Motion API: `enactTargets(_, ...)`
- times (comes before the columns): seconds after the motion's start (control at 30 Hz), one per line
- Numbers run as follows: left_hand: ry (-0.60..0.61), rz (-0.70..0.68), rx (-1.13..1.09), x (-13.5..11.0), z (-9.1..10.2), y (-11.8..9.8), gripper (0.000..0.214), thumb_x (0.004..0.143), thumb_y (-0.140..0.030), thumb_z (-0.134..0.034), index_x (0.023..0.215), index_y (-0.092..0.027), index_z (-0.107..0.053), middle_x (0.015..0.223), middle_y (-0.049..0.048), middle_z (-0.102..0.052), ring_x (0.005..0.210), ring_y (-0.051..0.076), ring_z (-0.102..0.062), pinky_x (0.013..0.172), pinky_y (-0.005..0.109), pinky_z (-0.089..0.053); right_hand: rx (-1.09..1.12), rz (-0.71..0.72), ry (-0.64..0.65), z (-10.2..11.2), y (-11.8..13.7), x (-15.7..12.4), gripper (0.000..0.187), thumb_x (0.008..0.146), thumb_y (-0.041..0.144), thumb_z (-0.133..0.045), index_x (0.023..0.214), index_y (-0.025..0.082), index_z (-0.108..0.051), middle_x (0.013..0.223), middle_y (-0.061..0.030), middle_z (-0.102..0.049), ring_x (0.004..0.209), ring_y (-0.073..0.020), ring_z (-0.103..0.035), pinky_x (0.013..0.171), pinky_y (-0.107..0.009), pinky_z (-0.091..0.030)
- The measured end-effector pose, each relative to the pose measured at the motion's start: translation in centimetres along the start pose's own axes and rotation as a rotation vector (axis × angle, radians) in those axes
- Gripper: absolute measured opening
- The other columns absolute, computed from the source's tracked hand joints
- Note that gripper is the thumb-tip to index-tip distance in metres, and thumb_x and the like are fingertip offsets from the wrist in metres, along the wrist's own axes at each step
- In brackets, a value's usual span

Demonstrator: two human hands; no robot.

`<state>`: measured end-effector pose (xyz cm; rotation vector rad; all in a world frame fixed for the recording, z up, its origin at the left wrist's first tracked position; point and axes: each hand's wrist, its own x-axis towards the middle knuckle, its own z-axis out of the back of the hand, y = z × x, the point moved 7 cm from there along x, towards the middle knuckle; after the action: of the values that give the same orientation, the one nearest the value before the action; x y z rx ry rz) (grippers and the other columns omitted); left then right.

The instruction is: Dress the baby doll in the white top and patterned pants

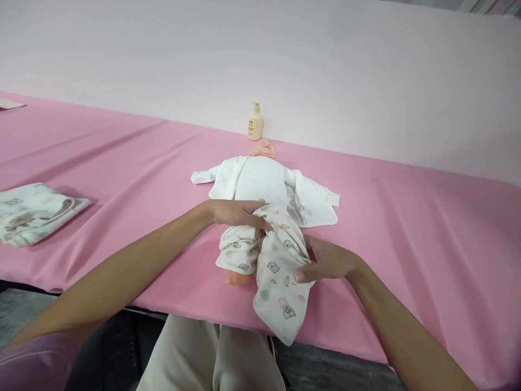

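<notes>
A baby doll [264, 147] lies on its back on the pink table [407, 228], head away from me, in an open white top [260, 182]. Printed white baby trousers [277, 271] cover its legs and hang over the table's front edge. One doll foot [236, 279] pokes out at the left. My left hand [236, 212] grips the trousers' waist at the doll's belly, fingers closed on the cloth. My right hand [325, 260] pinches the right side of the trousers with thumb and fingers.
A cream pump bottle [255, 123] stands behind the doll's head against the pale wall. A folded printed cloth [32, 213] lies at the left of the table. A small flat item [10, 103] sits at the far left corner. My lap shows below the table edge.
</notes>
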<state>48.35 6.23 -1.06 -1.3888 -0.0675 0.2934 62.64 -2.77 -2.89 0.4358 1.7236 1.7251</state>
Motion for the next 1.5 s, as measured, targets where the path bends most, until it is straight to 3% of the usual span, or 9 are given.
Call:
enactTargets(0.1, -0.023, 0.054, 0.042, 0.1, -0.4, 0.0, 0.036, 0.094, -0.055, -0.075, 0.116, -0.027, -0.078, 0.113, 0.0054, -0.08, 0.103, 0.024, -0.075, 0.088, 0.032, -0.058, -0.003, 0.024, -0.074, 0.6, -0.1, 0.0, 0.059, 0.087, 0.05, -0.086, 0.136, 0.022, -0.068, 0.119, -0.0093, -0.077, 0.115, -0.0287, -0.073, 0.091, -0.041, -0.062)
enactTargets(0.3, 0.206, 0.056, 0.043, -0.2, -2.0, 0.0, 0.044, 0.077, -0.051, -0.091, 0.11, -0.023, -0.081, 0.109, 0.0072, -0.082, 0.103, 0.029, -0.077, 0.086, 0.036, -0.063, 0.146, 0.16, -0.414, 3.1, -0.4, 0.3, 0.046, 0.097, 0.059, -0.073, 0.128, 0.026, -0.073, 0.119, -0.008, -0.078, 0.112, -0.0251, -0.074, 0.097, -0.039, -0.06)
enactTargets(0.43, 0.125, 0.005, 0.027, -0.1, -1.1, -0.2, 0.039, 0.083, -0.054, -0.087, 0.106, -0.023, -0.083, 0.109, 0.0081, -0.083, 0.107, 0.03, -0.077, 0.094, 0.038, -0.063, 0.085, 0.082, -0.254, 2.1, -0.4, 0.4, 0.051, 0.098, 0.06, -0.071, 0.131, 0.022, -0.073, 0.116, -0.0094, -0.078, 0.108, -0.0248, -0.074, 0.094, -0.039, -0.061)
enactTargets(0.63, 0.099, 0.001, -0.004, 0.3, -1.3, 0.1, 0.04, 0.087, -0.057, -0.082, 0.109, -0.023, -0.083, 0.1, 0.0071, -0.082, 0.089, 0.025, -0.076, 0.084, 0.033, -0.062, -0.015, -0.028, 0.107, -0.4, 0.0, -0.3, 0.065, 0.077, 0.048, -0.094, 0.132, 0.02, -0.072, 0.107, -0.0072, -0.077, 0.097, -0.0228, -0.073, 0.081, -0.033, -0.063)
enactTargets(0.9, 0.265, 0.018, -0.024, -0.2, -2.2, 0.3, 0.046, 0.059, -0.04, -0.103, 0.097, -0.022, -0.084, 0.089, 0.0046, -0.081, 0.08, 0.025, -0.075, 0.068, 0.03, -0.062, 0.196, 0.113, -0.243, 2.6, -0.9, -0.3, 0.045, 0.091, 0.056, -0.08, 0.12, 0.022, -0.076, 0.116, -0.0085, -0.076, 0.113, -0.0252, -0.071, 0.1, -0.039, -0.055)
enactTargets(1.07, 0.203, 0.001, -0.004, -0.3, -1.4, 0.7, 0.039, 0.07, -0.043, -0.097, 0.098, -0.021, -0.084, 0.089, 0.0064, -0.083, 0.083, 0.025, -0.078, 0.075, 0.031, -0.065, 0.157, 0.051, -0.189, 2.0, -1.0, -0.3, 0.05, 0.091, 0.054, -0.081, 0.126, 0.02, -0.073, 0.107, -0.0064, -0.076, 0.1, -0.0212, -0.07, 0.087, -0.032, -0.057)
enactTargets(1.2, 0.193, -0.035, -0.023, -0.4, -1.3, 0.2, 0.042, 0.078, -0.05, -0.091, 0.105, -0.019, -0.082, 0.096, 0.0077, -0.083, 0.089, 0.025, -0.078, 0.078, 0.03, -0.065, 0.019, 0.106, -0.058, 0.4, 1.4, -0.3, 0.076, 0.071, 0.048, -0.097, 0.136, 0.021, -0.069, 0.111, -0.0059, -0.077, 0.107, -0.0271, -0.071, 0.087, -0.036, -0.059)
enactTargets(1.33, 0.207, -0.051, 0.007, -0.5, -1.8, -0.7, 0.037, 0.089, -0.053, -0.081, 0.1, -0.018, -0.08, 0.099, 0.0084, -0.08, 0.095, 0.025, -0.076, 0.088, 0.032, -0.062, -0.015, 0.109, -0.304, 1.4, 2.7, -0.6, 0.056, 0.083, 0.042, -0.088, 0.133, 0.026, -0.071, 0.125, -0.0062, -0.077, 0.126, -0.0304, -0.067, 0.103, -0.041, -0.056)
enactTargets(1.5, 0.097, 0.054, 0.08, 0.2, -1.8, -0.5, 0.032, 0.081, -0.046, -0.086, 0.093, -0.019, -0.073, 0.088, 0.0036, -0.073, 0.084, 0.023, -0.071, 0.074, 0.031, -0.057, -0.094, 0.086, -0.779, 1.9, 3.0, -2.3, 0.032, 0.094, 0.039, -0.071, 0.122, 0.024, -0.071, 0.125, -0.006, -0.076, 0.117, -0.0279, -0.069, 0.098, -0.04, -0.055)
